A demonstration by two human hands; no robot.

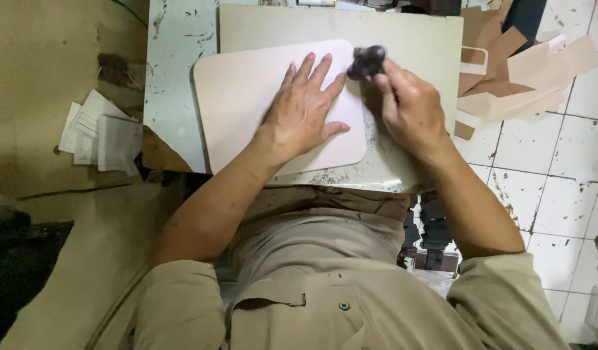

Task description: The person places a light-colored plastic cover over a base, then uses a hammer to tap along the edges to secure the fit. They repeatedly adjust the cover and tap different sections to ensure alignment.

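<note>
A pale pink sheet with rounded corners lies on a cream board on a worn table. My left hand presses flat on the sheet, fingers spread, near its right half. Just right of the sheet's top right corner, my right hand grips a small dark wad or brush head, held at that corner's edge.
Brown and tan cardboard cut pieces pile on the tiled floor to the right of the table. White folded papers lie on a surface to the left. The table's near edge is against my torso.
</note>
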